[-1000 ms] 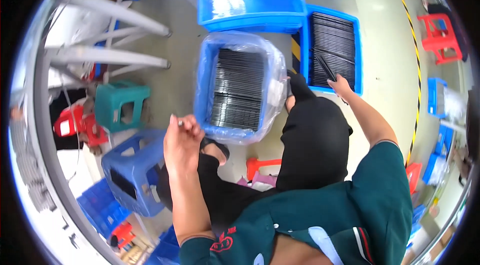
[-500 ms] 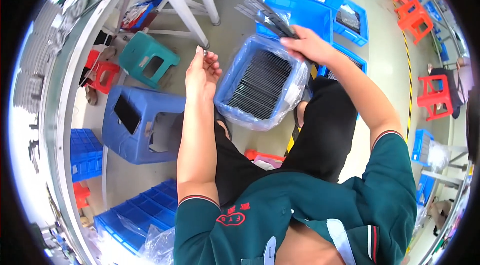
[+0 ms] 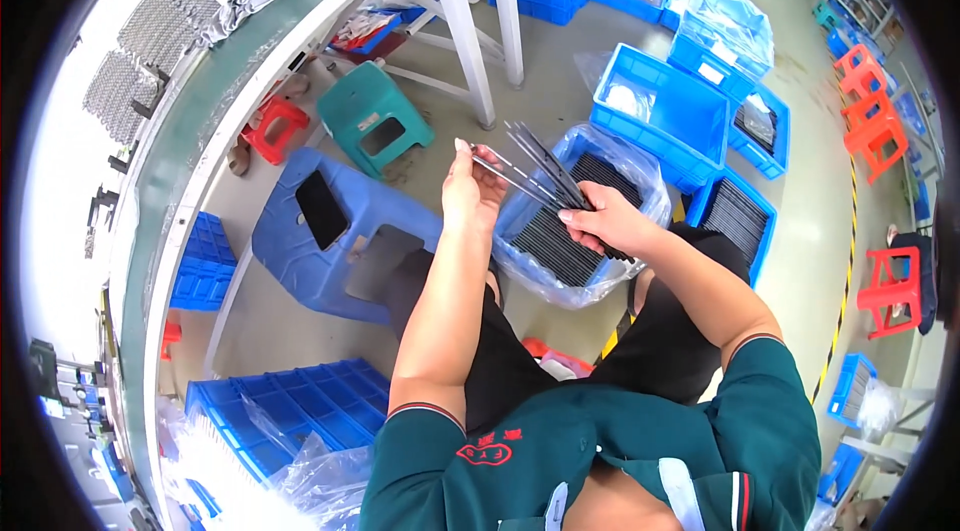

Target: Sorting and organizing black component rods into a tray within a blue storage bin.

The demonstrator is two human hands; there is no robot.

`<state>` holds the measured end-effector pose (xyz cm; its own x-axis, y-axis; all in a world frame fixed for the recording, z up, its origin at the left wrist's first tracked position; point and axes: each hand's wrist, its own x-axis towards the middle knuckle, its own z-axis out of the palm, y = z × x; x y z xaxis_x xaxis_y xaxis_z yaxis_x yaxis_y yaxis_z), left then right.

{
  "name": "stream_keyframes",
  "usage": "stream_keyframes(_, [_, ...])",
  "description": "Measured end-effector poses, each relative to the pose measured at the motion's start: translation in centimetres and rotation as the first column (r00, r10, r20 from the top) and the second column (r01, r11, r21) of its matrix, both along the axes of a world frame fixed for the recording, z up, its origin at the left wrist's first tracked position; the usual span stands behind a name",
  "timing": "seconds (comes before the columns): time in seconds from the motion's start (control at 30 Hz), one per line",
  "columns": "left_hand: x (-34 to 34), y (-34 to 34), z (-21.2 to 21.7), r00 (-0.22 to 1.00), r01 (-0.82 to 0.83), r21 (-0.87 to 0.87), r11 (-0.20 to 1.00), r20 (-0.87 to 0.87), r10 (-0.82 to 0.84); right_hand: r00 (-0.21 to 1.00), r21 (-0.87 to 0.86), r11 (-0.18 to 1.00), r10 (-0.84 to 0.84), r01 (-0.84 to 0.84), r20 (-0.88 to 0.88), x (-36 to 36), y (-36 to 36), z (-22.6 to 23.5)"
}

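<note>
My right hand [image 3: 608, 219] is closed around a fanned bundle of long, thin black strips [image 3: 548, 163], above a crate. One or two strips angle away from the rest toward my left hand [image 3: 476, 189]. The left thumb and fingers are closed at the far end of one of these; any small piece between the fingertips is too small to make out. Under my hands, between my knees, stands a blue crate lined with clear plastic film [image 3: 652, 201]. Rows of similar black strips [image 3: 560, 249] fill it.
An empty blue crate [image 3: 640, 101] stands beyond, with another strip-filled crate [image 3: 740, 216] at right. A blue stool [image 3: 385, 201] with a black phone [image 3: 321, 210] on it and a green stool [image 3: 375, 121] are at left. A workbench [image 3: 200, 121] runs along the left.
My right hand has brought the strip bundle down and nearer. My left hand has met the end of a strip; before, it was apart, with something small and shiny at its fingertips. The view has shifted.
</note>
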<state>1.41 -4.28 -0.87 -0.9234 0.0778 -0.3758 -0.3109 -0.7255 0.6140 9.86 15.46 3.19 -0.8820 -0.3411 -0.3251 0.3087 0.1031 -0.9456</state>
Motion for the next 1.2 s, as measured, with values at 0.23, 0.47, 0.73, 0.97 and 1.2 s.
stream_keyframes(0.23, [0.1,1.8,0.0,1.0,0.016,-0.012,1.0,-0.012,-0.016,0.993,0.189,0.978,-0.071,0.088,-0.093,-0.9,0.3,1.2])
stream_keyframes(0.47, [-0.1,2.4,0.4,0.998,-0.069,-0.022,0.997,-0.009,0.069,0.993,0.211,0.975,-0.051,0.071,-0.102,-0.7,0.6,0.8])
stream_keyframes(0.73, [0.8,3.7,0.3,0.983,-0.07,-0.227,0.971,-0.183,0.028,0.992,0.045,0.991,-0.124,0.126,-0.036,-1.0,0.4,0.0])
stream_keyframes(0.97, [3.1,6.5,-0.3,0.926,0.173,-0.274,0.946,-0.281,-0.25,0.976,-0.179,0.96,-0.216,0.215,0.012,-2.4,0.5,-0.9])
stream_keyframes(1.2, [2.2,5.7,0.0,0.951,0.124,-0.333,0.935,-0.229,-0.207,0.907,-0.09,0.914,-0.405,0.397,-0.112,-3.2,0.6,-1.8])
